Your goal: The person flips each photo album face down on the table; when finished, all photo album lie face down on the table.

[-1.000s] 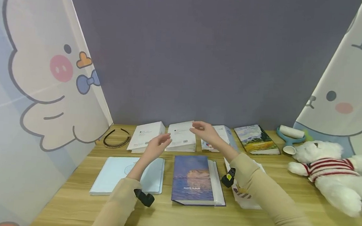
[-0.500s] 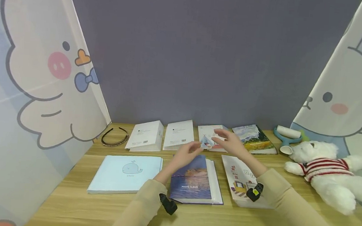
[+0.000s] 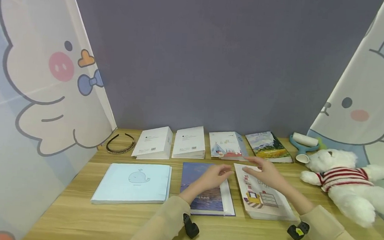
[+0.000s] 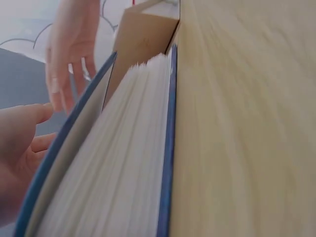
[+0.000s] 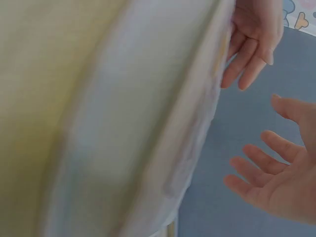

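In the head view, my left hand (image 3: 212, 179) hovers over the blue photo album (image 3: 206, 203), its fingers loosely bent and holding nothing. My right hand (image 3: 268, 174) is above the white illustrated album (image 3: 269, 205), fingers spread and slightly curved around no object. The left wrist view looks along the photo album's page edges (image 4: 118, 148) between its dark blue covers, with the left hand (image 4: 22, 153) beside them. Blurred pages of the white album (image 5: 143, 118) fill much of the right wrist view; the right hand (image 5: 286, 173) shows open fingers at its right.
A light-blue whale album (image 3: 132, 184) lies at left. Along the back stand two white albums (image 3: 153, 141), a tent-picture album (image 3: 227, 144) and a landscape-cover album (image 3: 268, 146). A headband (image 3: 120, 144), a lint roller (image 3: 304, 142) and a white teddy bear (image 3: 345, 179) lie on the wooden table (image 3: 71, 215).
Both hands have moved right and nearer the front, from over the back row to over the photo album and the white illustrated album. The albums have stayed put.
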A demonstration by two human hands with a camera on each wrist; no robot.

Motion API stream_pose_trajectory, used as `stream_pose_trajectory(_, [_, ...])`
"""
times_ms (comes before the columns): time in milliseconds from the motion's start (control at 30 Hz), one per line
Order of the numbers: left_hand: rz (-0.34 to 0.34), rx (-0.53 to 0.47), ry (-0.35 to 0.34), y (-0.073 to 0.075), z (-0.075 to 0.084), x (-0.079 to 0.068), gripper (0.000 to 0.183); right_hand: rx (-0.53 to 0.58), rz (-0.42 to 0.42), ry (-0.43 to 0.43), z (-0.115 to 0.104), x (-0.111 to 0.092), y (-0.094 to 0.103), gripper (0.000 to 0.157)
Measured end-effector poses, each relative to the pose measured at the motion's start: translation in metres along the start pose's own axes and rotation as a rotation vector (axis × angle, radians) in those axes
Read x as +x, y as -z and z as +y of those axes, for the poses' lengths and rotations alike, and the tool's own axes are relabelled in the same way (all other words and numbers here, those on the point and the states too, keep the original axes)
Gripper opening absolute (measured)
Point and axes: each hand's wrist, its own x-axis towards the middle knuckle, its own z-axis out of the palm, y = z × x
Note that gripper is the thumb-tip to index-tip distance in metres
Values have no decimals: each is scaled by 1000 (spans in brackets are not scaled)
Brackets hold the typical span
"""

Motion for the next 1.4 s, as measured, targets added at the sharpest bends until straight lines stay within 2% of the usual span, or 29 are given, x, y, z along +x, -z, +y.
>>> stream_pose_trajectory(233, [-128,28,6,-12,8,0,49,-39,-98,2,15,-27,0,57])
stream_pose_trajectory(433, [-217,29,45,-16,8,-1,60,-98,-189,-73,18,-49,2,69])
stream_pose_trajectory(533, [-243,26,63,-17,8,0,64,-87,-216,-69,22,-52,3,69])
stream_pose_trajectory(700, [-250,27,101,-19,11,6,72,-53,-231,-29,30,-47,6,66])
stream_pose_trajectory(867, [-228,41,124,-23,12,12,75,-47,-256,-40,35,-45,7,68])
stream_pose_trajectory(1067, [-237,5,143,-25,11,12,70,-54,-301,-83,23,-55,4,79])
stream_pose_trajectory(1200, [-248,13,143,-25,13,13,62,-64,-306,-56,16,-61,4,83])
stream_pose_trajectory(1400, [-259,10,155,-25,13,15,61,-143,-276,-9,12,-62,1,87])
